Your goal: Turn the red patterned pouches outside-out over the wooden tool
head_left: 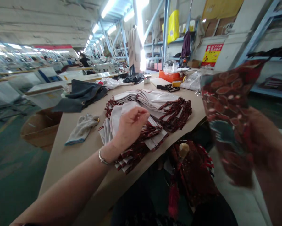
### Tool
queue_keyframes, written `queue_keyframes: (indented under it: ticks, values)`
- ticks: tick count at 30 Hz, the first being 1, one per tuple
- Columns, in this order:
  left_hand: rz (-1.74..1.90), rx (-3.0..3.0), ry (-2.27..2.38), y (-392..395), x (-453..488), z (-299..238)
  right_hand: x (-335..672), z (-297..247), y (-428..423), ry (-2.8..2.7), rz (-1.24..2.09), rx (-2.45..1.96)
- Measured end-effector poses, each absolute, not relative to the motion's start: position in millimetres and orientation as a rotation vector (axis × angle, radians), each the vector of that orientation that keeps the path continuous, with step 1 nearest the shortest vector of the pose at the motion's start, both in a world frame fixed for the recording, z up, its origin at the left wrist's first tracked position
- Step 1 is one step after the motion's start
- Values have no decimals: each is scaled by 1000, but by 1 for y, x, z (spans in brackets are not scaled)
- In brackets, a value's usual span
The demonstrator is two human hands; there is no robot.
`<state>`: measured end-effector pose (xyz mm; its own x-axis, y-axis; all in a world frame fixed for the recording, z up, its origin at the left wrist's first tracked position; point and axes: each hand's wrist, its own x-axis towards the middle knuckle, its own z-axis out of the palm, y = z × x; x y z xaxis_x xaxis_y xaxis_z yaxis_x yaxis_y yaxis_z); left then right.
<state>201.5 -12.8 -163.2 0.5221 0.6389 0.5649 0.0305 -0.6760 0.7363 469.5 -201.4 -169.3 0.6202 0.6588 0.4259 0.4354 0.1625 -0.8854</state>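
My left hand (130,125), a bracelet on its wrist, hovers over a fanned stack of pale fabric pieces (152,100) with dark red patterned edges. Its fingers are curled in toward the thumb; whether anything sits between them I cannot make out. On the right, my right hand (263,138) grips a brown-red patterned fabric piece (228,116), raised off the table and smeared by motion. The piece shows leaf-like shapes and a teal patch. Below the table edge, a dark red patterned bag (197,172) with a pink tassel (173,197) rests near my lap.
A white work glove (82,128) lies on the table (58,160) at left, with dark folded fabric (80,95) behind it. A cardboard box (40,127) stands on the floor. Black scissors (168,88), an orange tray (170,76) and plastic bags (195,82) sit at the back.
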Motion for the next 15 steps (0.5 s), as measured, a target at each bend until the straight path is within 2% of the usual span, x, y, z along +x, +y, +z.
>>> queue_keyframes:
  ticks: [2,8,10,12,15]
  values:
    - [1093,2303,692,21,201,-161,485,-201,-208,-990,291,-1666]
    - [537,2791,1087,76,227,-174,494,-393,-231,-911,236,-2266]
    - [348,2874,1169,81,238,-177,493,-430,-241,-931,196,-2341]
    - [185,2913,1233,85,246,-176,493,-434,-244,-982,121,-2317]
    - [64,2929,1262,90,253,-171,487,-385,-231,-1016,-14,-2171]
